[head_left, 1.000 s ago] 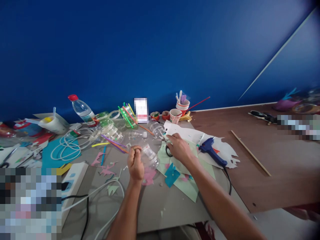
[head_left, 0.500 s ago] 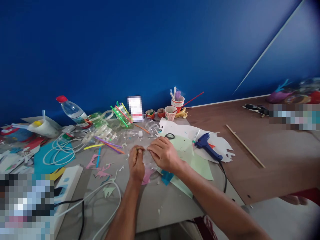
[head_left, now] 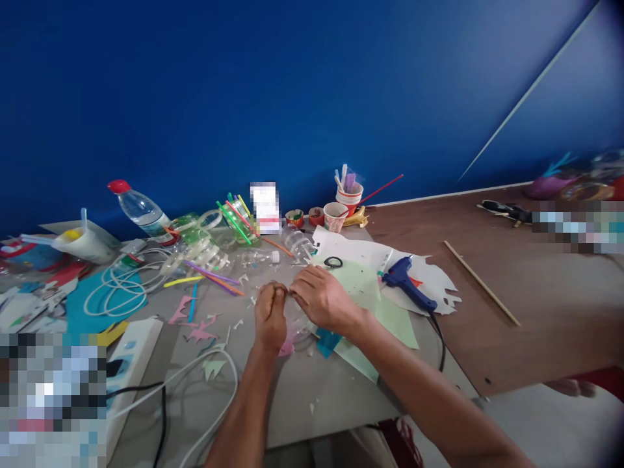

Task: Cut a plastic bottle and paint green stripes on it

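At the near left of the bench (head_left: 297,413), a power strip (head_left: 141,357) lies with leads running to it, handy for anything plugged in. Just beyond the white cable (head_left: 236,372), green and pink scraps (head_left: 202,333) lie loose where cutting has probably left them.

At the middle, the left hand (head_left: 270,315) has its fingers curled narrow, thumb laid along them. The right hand (head_left: 322,299) comes in from the right, its fingers bent and bunched, tips close to the left hand's. They seem brought together for fine work between the fingertips; whatever they pinch is hidden, so I cannot tell what either holds. A clear bottle (head_left: 298,320) lies between and below the hands, partly covered by the right one; the left hand may be steadying one end.

To the right, a green sheet (head_left: 400,328) overlaps white paper (head_left: 341,244). The glue gun (head_left: 407,281) rests on its side there, perhaps to keep drips off the bench, its handle turned toward the near side as if for easy reach. One loop of the scissors (head_left: 334,262) shows just past the right hand.

Farther back, the phone (head_left: 266,208) stands upright by the wall, screen facing the worker but blurred out. The red-capped bottle (head_left: 141,209) leans with its label showing; its print is too small to read. No brand is legible.
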`<action>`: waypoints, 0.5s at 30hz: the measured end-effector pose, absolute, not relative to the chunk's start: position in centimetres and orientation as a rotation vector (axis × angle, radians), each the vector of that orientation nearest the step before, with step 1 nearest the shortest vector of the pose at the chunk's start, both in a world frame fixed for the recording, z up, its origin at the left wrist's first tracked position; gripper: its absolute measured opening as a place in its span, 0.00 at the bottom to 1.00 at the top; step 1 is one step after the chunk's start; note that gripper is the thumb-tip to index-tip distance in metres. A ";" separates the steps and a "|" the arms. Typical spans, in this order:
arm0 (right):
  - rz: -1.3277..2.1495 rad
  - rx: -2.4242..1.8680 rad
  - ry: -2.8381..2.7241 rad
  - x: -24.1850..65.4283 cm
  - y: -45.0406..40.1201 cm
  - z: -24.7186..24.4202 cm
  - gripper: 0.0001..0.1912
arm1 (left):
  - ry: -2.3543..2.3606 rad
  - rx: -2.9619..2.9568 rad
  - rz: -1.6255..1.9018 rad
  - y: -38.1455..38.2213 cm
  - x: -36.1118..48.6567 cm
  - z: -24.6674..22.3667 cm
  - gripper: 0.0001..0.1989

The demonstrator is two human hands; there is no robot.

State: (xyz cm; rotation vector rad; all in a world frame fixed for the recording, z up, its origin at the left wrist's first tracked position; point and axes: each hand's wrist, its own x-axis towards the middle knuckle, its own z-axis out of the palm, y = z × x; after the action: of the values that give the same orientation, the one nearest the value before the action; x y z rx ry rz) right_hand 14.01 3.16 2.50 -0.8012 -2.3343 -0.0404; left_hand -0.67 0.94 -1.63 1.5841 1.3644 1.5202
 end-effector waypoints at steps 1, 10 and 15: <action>-0.032 -0.798 -2.342 14.0 3.2 2.5 0.10 | 1.380 1.585 1.505 0.9 -0.6 -1.5 0.14; -0.043 -0.810 -2.309 14.0 3.2 2.0 0.07 | 1.446 1.761 1.440 0.7 -0.9 -0.5 0.14; 0.000 -0.848 -2.233 13.8 3.2 1.9 0.07 | 1.486 1.816 1.434 0.7 -0.9 -0.3 0.15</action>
State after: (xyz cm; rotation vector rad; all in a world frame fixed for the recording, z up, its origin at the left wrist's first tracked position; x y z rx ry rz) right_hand 13.82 3.18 1.85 -0.8479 -2.2333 0.0004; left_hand -0.87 0.65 -0.30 1.8164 1.4861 1.4342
